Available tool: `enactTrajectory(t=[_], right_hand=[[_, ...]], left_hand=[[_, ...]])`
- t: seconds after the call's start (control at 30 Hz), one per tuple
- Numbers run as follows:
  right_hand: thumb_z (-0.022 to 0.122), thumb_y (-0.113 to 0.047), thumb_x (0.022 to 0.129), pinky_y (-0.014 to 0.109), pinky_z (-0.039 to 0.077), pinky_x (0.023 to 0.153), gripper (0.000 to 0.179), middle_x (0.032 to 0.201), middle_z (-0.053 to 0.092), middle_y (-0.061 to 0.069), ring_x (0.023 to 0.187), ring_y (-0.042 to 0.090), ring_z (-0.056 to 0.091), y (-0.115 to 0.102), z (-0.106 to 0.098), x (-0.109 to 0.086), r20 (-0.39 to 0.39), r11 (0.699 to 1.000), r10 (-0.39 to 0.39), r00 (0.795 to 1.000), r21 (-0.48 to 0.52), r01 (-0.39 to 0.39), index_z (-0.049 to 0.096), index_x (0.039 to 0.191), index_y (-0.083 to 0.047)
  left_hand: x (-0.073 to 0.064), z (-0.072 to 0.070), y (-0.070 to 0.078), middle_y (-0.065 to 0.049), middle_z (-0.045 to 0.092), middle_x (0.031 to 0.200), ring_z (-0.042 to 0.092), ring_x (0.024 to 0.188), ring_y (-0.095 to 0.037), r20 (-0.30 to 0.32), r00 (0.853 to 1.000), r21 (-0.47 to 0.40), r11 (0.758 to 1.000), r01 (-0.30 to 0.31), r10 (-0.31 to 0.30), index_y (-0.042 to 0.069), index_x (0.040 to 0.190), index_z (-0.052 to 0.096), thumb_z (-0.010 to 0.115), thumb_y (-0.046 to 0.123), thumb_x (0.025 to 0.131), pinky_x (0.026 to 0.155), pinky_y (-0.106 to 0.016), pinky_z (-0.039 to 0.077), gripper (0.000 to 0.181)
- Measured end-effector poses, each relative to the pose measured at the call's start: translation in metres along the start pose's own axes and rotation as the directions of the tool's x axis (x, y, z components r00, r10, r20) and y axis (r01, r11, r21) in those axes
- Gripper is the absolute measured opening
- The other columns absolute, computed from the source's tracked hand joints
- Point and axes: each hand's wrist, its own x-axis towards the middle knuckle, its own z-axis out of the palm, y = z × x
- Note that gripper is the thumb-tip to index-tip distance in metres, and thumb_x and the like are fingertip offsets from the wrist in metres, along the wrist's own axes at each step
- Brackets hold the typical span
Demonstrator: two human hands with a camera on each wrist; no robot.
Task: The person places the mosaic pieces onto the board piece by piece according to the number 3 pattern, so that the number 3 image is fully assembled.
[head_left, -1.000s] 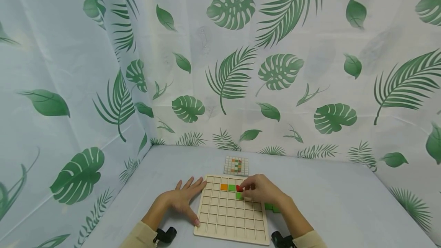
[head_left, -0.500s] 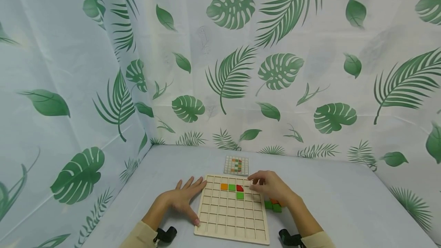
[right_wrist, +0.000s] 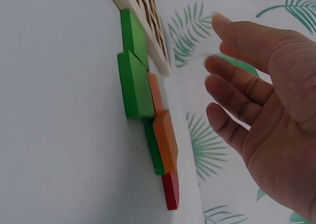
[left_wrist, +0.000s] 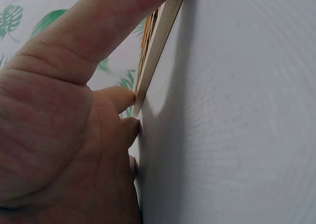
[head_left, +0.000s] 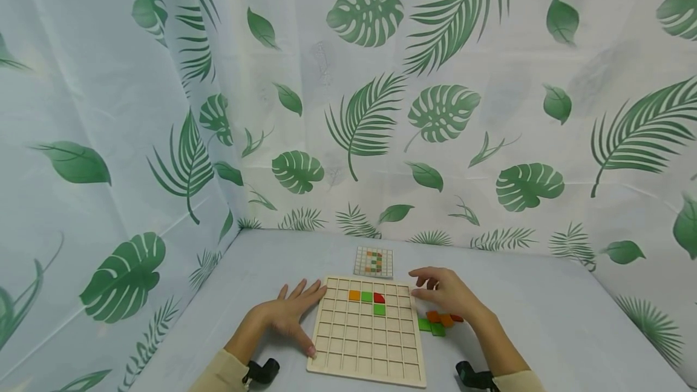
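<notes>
A wooden grid board (head_left: 365, 343) lies on the table, holding an orange tile (head_left: 354, 295), two green tiles (head_left: 379, 309) and a red tile (head_left: 379, 298) with one rounded corner. My left hand (head_left: 288, 314) is spread along the board's left side, thumb and fingertips touching its edge. Past the board's upper right edge my right hand (head_left: 449, 292) hovers, fingers loosely bent, nothing between them. Beneath it lies a loose pile of tiles: green blocks (right_wrist: 136, 85), orange blocks (right_wrist: 165, 140) and a red block (right_wrist: 171, 190), seen side-on in the right wrist view.
A small card (head_left: 373, 261) printed with a coloured grid pattern lies behind the board. Leaf-printed curtains (head_left: 446, 138) hang at the back and left of the pale table (head_left: 523, 307).
My right hand has let go of the red tile, which stays on the board, and has moved right to above the loose tiles. The left hand has kept its place.
</notes>
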Motion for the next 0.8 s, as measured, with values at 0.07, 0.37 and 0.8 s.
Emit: enactTrajectory(t=[0.07,0.37,0.8], right_hand=[[0.079,-0.024,0.093,0.026,0.052,0.068,0.04,0.102,0.072,0.001,0.086,0.017,0.059,0.002,-0.002,-0.002,-0.005,1.0,0.014,1.0,-0.001,-0.014,0.072,0.13,-0.01],[0.08,-0.022,0.093,0.025,0.053,0.071,0.038,0.107,0.074,0.008,0.088,0.018,0.059,0.01,-0.01,-0.005,-0.002,0.999,0.038,0.999,0.005,-0.038,0.073,0.128,-0.01],[0.08,-0.021,0.092,0.025,0.053,0.07,0.034,0.105,0.073,0.006,0.088,0.019,0.059,0.022,-0.019,-0.015,0.026,1.0,0.017,1.0,-0.005,-0.017,0.075,0.124,-0.008]], left_hand=[[0.0,0.0,0.0,-0.008,0.003,0.177,-0.006,0.162,-0.041,0.004,1.0,-0.002,1.0,0.001,-0.001,0.022,0.169,0.012,0.091,0.063,0.066,0.123,-0.073,-0.007,0.136],[-0.001,-0.001,0.001,-0.009,0.002,0.177,-0.006,0.162,-0.042,0.01,1.0,0.004,1.0,-0.006,0.006,0.021,0.169,0.011,0.091,0.063,0.067,0.123,-0.074,-0.006,0.136],[-0.002,-0.002,0.003,-0.008,0.003,0.177,-0.005,0.162,-0.042,0.006,1.0,0.002,1.0,0.001,-0.001,0.021,0.169,0.012,0.091,0.063,0.066,0.123,-0.074,-0.006,0.136]])
